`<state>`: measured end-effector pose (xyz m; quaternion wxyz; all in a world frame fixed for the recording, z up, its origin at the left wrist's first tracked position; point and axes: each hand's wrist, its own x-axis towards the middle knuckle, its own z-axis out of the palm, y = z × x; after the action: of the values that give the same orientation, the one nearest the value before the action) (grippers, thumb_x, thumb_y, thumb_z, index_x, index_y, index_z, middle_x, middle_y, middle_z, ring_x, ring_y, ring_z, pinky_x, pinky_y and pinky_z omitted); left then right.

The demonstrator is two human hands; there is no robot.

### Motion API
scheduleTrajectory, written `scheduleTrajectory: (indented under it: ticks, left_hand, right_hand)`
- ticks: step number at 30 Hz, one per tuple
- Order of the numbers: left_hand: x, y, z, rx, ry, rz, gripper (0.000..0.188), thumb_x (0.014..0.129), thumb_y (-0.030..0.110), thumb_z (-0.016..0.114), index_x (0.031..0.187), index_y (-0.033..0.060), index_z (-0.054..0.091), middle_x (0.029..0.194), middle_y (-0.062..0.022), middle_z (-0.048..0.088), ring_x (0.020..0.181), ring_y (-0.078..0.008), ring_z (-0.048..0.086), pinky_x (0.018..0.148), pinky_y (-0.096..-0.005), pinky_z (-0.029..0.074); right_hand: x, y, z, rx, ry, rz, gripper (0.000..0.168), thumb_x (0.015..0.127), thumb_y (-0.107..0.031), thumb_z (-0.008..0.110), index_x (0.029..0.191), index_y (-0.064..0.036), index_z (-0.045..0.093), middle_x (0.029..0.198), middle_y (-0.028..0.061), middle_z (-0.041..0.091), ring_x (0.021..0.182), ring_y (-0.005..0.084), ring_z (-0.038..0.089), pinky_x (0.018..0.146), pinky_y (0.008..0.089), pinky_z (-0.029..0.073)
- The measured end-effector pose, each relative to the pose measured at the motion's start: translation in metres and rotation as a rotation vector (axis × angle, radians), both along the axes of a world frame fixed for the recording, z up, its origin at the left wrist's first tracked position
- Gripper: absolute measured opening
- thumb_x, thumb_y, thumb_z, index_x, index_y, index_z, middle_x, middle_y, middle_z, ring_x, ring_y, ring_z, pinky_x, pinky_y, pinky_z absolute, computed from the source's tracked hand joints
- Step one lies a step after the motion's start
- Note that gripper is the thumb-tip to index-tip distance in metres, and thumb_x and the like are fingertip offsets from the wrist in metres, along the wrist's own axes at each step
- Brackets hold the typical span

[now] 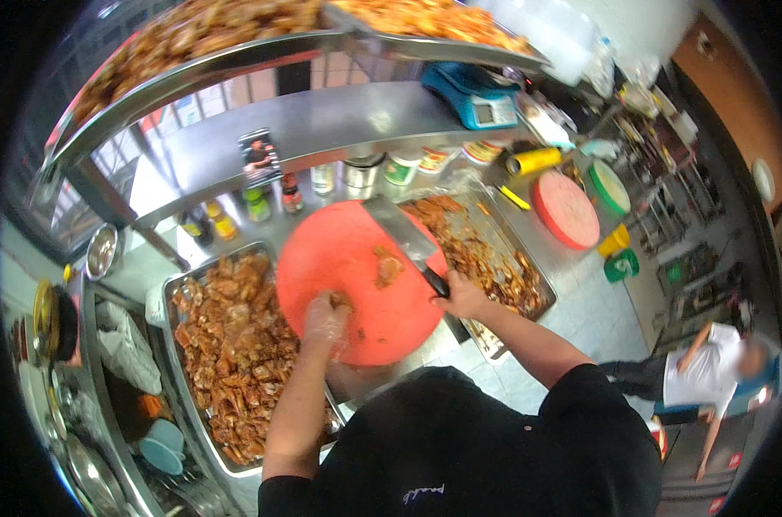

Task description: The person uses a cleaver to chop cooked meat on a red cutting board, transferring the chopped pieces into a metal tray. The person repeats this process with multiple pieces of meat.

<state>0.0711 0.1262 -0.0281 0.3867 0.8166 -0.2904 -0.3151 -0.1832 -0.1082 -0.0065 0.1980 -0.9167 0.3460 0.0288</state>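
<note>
My right hand (462, 297) grips the black handle of a wide cleaver (400, 232), whose blade lies over the far right part of a round red chopping board (313, 258). A brown piece of cooked meat (388, 266) rests on the board near the blade. My left hand (326, 323), in a clear plastic glove, is at the board's near left side with its fingers curled round a small brown piece of meat (340, 300), partly hidden. On the left, a metal tray (171, 310) is heaped with chopped brown meat (236, 336). Another metal tray (549, 300) on the right holds brown pieces.
A steel shelf (358, 110) crosses behind the board, bearing a blue scale (488, 113) and a phone (259, 157). Bottles (221, 221) and tubs (400, 167) stand beneath it. To the right are another red round board (565, 210) and a person in a white shirt (704, 371).
</note>
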Motion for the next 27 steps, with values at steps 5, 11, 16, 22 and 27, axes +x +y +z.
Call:
scheduleTrajectory:
  ticks: [5,11,16,22,27]
  left_hand:
    - [-0.010,-0.007,0.007,-0.203,0.220,0.092,0.040,0.080,-0.002,0.064,0.120,0.0014,0.060,0.093,-0.0136,0.067,0.076,-0.0208,0.062,0.069,-0.0333,0.051]
    - [-0.011,-0.024,-0.001,-0.025,0.356,0.077,0.060,0.078,-0.002,0.066,0.135,-0.0010,0.047,0.104,-0.0145,0.066,0.087,-0.0212,0.065,0.071,-0.0333,0.053]
    - [-0.015,-0.017,-0.025,-0.242,0.396,0.215,0.060,0.078,-0.003,0.066,0.134,-0.0032,0.047,0.105,-0.0132,0.066,0.090,-0.0203,0.065,0.072,-0.0343,0.054]
    - [-0.036,-0.031,0.003,-0.228,0.432,0.345,0.045,0.077,-0.007,0.063,0.121,-0.0033,0.053,0.101,-0.0119,0.066,0.084,-0.0207,0.065,0.070,-0.0332,0.054]
    - [-0.036,-0.035,-0.001,-0.262,0.381,0.367,0.038,0.076,-0.009,0.063,0.113,-0.0047,0.054,0.091,-0.0126,0.067,0.074,-0.0208,0.066,0.064,-0.0326,0.053]
  right_hand:
    - [-0.006,-0.011,-0.042,0.108,-0.116,-0.116,0.057,0.078,-0.036,0.072,0.115,0.003,0.053,0.100,0.0290,0.064,0.098,0.0434,0.063,0.084,0.0464,0.050]
    - [-0.010,-0.013,0.056,1.209,-0.558,-0.495,0.014,0.082,-0.017,0.062,0.083,-0.007,0.052,0.059,0.0015,0.044,0.041,0.0130,0.039,0.039,0.0299,0.029]
    - [-0.057,0.007,0.071,1.528,-0.621,-0.070,0.029,0.084,-0.017,0.062,0.105,-0.002,0.052,0.070,0.0097,0.058,0.057,0.0227,0.060,0.052,0.0354,0.049]
    - [0.005,0.044,0.060,0.687,-0.378,0.112,0.034,0.091,-0.028,0.061,0.112,-0.002,0.057,0.083,0.0153,0.065,0.079,0.0281,0.066,0.070,0.0415,0.053]
    - [0.045,0.061,0.034,0.444,-0.182,0.238,0.033,0.092,-0.033,0.057,0.106,-0.003,0.060,0.088,0.0210,0.067,0.084,0.0388,0.067,0.071,0.0487,0.052]
